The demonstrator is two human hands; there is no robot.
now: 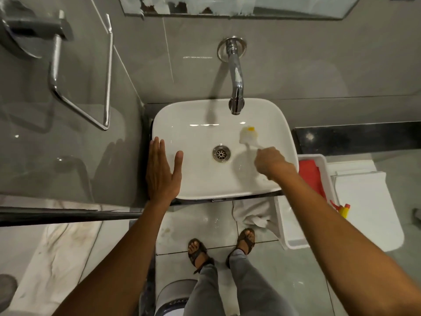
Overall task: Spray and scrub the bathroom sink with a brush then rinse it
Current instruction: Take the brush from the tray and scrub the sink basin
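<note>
A white square sink (196, 179) sits below a chrome wall tap (236, 87), with a metal drain (221, 153) at its middle. My right hand (271, 161) grips the white handle of a brush (248, 135). The brush's white bristle head, with a yellow spot, presses on the basin's far right side under the tap. My left hand (163, 171) lies flat on the sink's left rim, fingers spread, thumb over the basin, holding nothing. No water runs from the tap.
A white tray (328, 169) with a red cloth (312, 176) stands right of the sink, with a red and yellow spray nozzle (342, 209) beside it. A glass panel (68, 133) with a chrome towel bar (79, 87) stands on the left. A crumpled white cloth (252, 213) lies on the floor by my feet.
</note>
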